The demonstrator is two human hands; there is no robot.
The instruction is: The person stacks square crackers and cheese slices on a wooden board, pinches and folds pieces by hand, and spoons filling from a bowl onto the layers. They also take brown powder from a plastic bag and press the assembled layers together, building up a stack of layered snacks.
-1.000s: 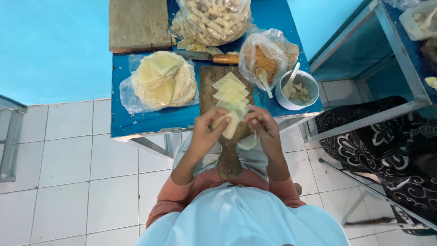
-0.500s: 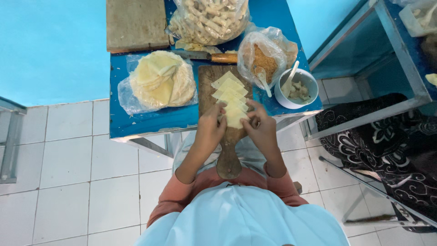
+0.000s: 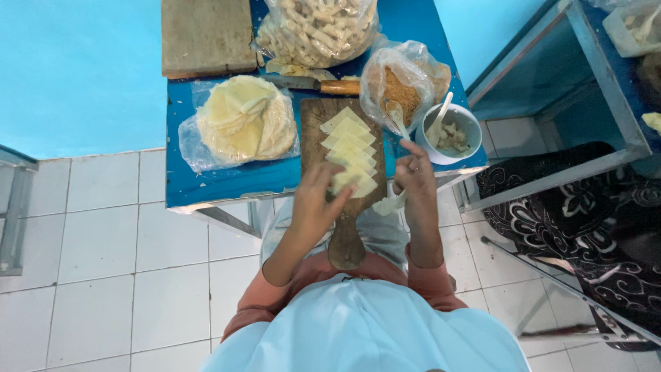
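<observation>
Pale dough strips (image 3: 350,157) fanned along wooden paddle board (image 3: 343,172) at blue tabletop (image 3: 227,182) edge. Left hand (image 3: 318,204) spread open, fingertips on nearest strip. Right hand (image 3: 414,176) curled closed, apparently empty, beside white bowl (image 3: 463,122). Round wrappers (image 3: 244,118) left of board.

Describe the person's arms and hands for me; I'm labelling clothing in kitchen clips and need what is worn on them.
Both arms wear salmon-orange sleeves pushed up to about the elbow, leaving the forearms bare. The left hand and right hand are bare, with no gloves. No watch or bracelet shows on either wrist; rings are too small to tell. A pale blue head covering hides the shoulders.
</observation>
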